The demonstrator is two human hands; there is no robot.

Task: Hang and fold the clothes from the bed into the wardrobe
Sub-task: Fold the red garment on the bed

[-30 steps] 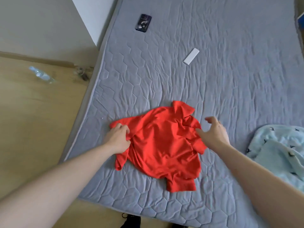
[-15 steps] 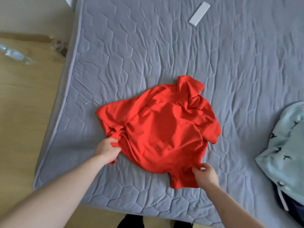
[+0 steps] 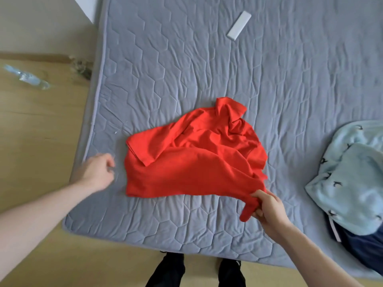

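Head cam, just the one view: a crumpled red short-sleeved polo shirt (image 3: 192,160) is spread out on the grey quilted mattress (image 3: 186,65), toward its near edge. The right hand (image 3: 269,210) pinches the shirt's near-right corner, fingers and thumb clamped on a bunch of red fabric. The left hand (image 3: 98,172) is just left of the shirt and not touching it; it's motion-blurred, fingers look loosely curled, holding nothing. Right of the shirt sits a light blue bird-print cloth (image 3: 348,183) over something dark navy (image 3: 364,251). Beyond the shirt lies a small flat white rectangle (image 3: 238,25)
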